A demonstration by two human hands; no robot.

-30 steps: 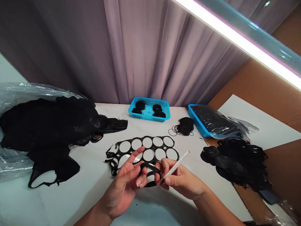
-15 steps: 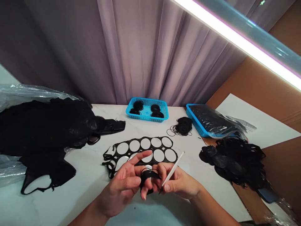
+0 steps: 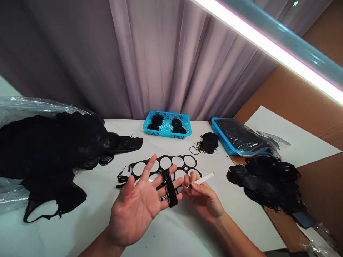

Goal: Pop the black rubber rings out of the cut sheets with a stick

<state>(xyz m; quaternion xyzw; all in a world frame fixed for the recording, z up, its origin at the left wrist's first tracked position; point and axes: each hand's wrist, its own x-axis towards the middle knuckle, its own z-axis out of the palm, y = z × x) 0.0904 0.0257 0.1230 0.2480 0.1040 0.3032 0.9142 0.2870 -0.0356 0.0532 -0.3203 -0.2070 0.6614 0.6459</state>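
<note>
My left hand point(image 3: 139, 203) is palm up with its fingers spread. A bundle of thin black elastic rings point(image 3: 169, 188) is looped around its middle, ring and little fingers, while the thumb and index finger stand free. Just to its right, my right hand point(image 3: 203, 198) pinches a slim white tool point(image 3: 205, 177) with a dark tip; its exact kind is unclear. Behind both hands, a black sheet with round cut-outs point(image 3: 158, 158) lies on the white table point(image 3: 166, 146), partly hidden by my fingers.
A blue basket point(image 3: 167, 134) holds several bundles of black rings. Beside it lies a loose pile of rings point(image 3: 209, 142). Black fabric point(image 3: 53, 142) covers the left. On the right are a blue tray point(image 3: 223, 137) with a plastic-bagged black stack and a heap of black pieces point(image 3: 268, 182).
My left hand has opened from curled to spread, with the rings now stretched across three fingers. My right hand has drawn slightly right, and the white tool has tipped from steep to nearly level.
</note>
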